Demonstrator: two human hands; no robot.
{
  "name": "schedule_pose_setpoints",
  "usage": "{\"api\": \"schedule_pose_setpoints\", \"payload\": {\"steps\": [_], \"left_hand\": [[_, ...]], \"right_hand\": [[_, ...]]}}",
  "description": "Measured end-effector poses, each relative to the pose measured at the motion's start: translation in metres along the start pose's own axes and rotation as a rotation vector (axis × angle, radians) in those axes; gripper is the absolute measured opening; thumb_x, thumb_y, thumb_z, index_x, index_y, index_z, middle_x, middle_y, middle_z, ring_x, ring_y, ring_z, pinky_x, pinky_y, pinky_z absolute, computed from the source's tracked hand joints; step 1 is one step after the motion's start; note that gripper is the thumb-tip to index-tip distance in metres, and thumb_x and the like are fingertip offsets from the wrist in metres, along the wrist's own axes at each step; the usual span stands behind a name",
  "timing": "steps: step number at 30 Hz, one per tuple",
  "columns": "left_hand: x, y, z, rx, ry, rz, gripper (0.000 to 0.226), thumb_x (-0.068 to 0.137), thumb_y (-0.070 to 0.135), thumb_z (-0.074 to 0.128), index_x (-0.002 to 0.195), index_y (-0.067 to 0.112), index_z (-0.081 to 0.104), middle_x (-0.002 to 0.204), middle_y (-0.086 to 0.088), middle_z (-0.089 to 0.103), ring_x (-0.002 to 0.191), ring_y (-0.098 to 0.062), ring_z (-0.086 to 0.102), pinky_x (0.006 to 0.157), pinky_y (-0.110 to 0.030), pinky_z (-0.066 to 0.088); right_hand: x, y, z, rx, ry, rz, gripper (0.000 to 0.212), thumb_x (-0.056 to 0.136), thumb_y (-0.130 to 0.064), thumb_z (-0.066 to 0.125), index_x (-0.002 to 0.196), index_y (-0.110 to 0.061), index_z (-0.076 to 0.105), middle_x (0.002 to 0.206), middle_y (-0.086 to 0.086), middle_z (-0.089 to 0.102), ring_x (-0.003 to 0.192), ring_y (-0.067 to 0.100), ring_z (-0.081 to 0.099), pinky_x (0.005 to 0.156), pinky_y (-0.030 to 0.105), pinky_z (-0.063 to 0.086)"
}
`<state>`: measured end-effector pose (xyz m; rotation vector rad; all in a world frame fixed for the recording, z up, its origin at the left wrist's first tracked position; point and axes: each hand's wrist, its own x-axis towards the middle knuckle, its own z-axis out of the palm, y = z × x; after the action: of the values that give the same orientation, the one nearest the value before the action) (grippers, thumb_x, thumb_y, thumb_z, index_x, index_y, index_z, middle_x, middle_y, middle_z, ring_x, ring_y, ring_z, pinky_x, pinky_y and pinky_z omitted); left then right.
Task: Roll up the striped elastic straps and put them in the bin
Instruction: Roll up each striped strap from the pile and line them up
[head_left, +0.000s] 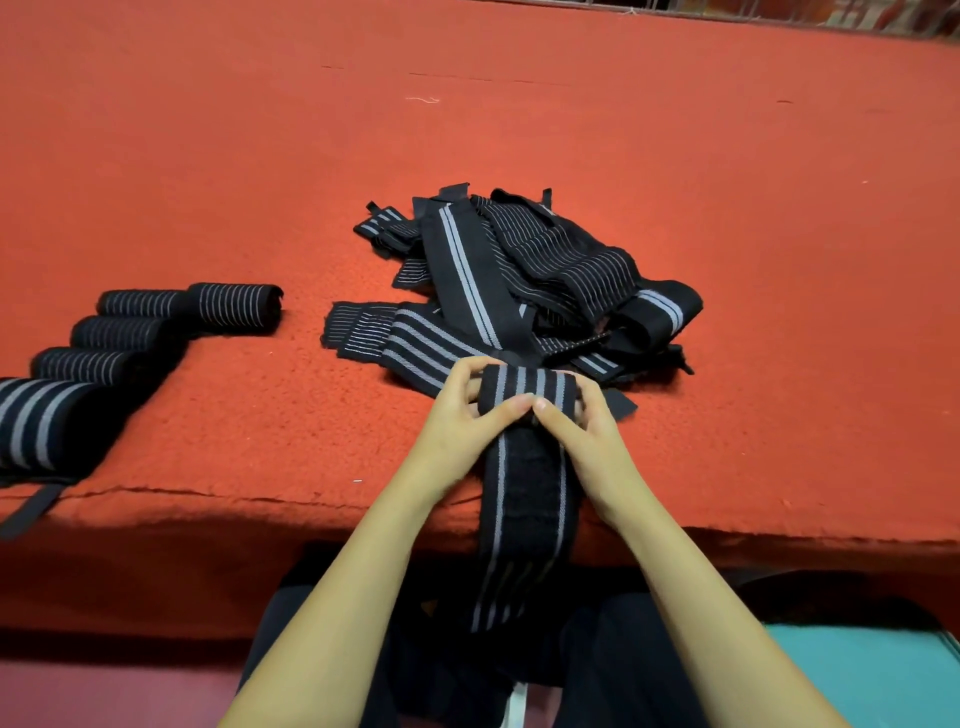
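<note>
Two hands work one strap (524, 499): my left hand (457, 415) and right hand (579, 423) pinch its roll (524, 387) from either side, thumbs meeting on the near face, fingers curled over the top and clamped on the cloth. The roll sits on the red table (519, 104) against the near edge of the loose pile (519, 280). The unrolled length runs back over the table edge and hangs toward my lap. To do this step well, I would press evenly at both ends so the stripes stack square. I would also draw the hanging length taut before each turn and hold the roll clear of the pile so no other strap winds in. Several finished rolls (234, 306) lie well to the left. I see no bin, so the drop must wait.
</note>
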<state>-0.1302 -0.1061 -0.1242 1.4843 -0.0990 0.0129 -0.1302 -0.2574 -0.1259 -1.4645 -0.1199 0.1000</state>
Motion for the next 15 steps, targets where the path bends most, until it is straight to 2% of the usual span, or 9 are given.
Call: {"api": "schedule_pose_setpoints", "payload": {"steps": [4,7,9,12,15], "left_hand": [[-0.0043,0.0006,0.0053,0.149,-0.061,0.026,0.035,0.094,0.026,0.058,0.121,0.031,0.037,0.113,0.011,0.059,0.103,0.006,0.058,0.093,-0.017,0.043],[-0.0025,0.0007,0.0053,0.229,-0.117,0.005,0.048,0.1,0.034,0.046,0.142,0.03,0.023,0.133,0.011,0.048,0.121,0.003,0.048,0.107,-0.02,0.033],[-0.0021,-0.0002,0.0043,0.266,-0.143,0.008,0.054,0.101,0.037,0.044,0.147,0.031,0.017,0.139,0.009,0.042,0.127,-0.002,0.045,0.11,-0.023,0.03],[-0.0006,-0.0029,0.0009,0.234,-0.153,-0.001,0.052,0.097,0.032,0.053,0.142,0.028,0.027,0.13,0.008,0.055,0.119,-0.002,0.053,0.104,-0.024,0.039],[0.0013,-0.0031,-0.0012,0.051,-0.118,-0.004,0.033,0.094,0.011,0.06,0.124,0.015,0.046,0.11,0.004,0.063,0.102,-0.001,0.062,0.087,-0.023,0.048]], "right_hand": [[0.0015,0.0014,0.004,-0.083,-0.043,0.01,0.043,0.091,-0.039,0.051,0.128,-0.022,0.038,0.121,-0.011,0.057,0.115,0.002,0.056,0.102,0.027,0.043],[0.0007,0.0023,0.0029,-0.062,-0.051,-0.011,0.044,0.094,-0.034,0.054,0.131,-0.017,0.035,0.122,-0.01,0.056,0.12,0.007,0.054,0.103,0.026,0.043],[-0.001,0.0016,0.0011,-0.046,-0.031,-0.028,0.05,0.089,-0.029,0.054,0.133,-0.011,0.036,0.12,-0.006,0.06,0.116,0.009,0.058,0.1,0.028,0.046],[-0.0006,0.0021,-0.0008,-0.041,-0.008,-0.056,0.046,0.089,-0.022,0.057,0.13,-0.009,0.04,0.118,0.003,0.062,0.111,0.015,0.061,0.097,0.03,0.048],[-0.0009,-0.0005,-0.0006,-0.048,-0.023,-0.073,0.042,0.091,-0.017,0.06,0.129,-0.011,0.042,0.112,0.003,0.064,0.106,0.013,0.062,0.091,0.026,0.049]]}}
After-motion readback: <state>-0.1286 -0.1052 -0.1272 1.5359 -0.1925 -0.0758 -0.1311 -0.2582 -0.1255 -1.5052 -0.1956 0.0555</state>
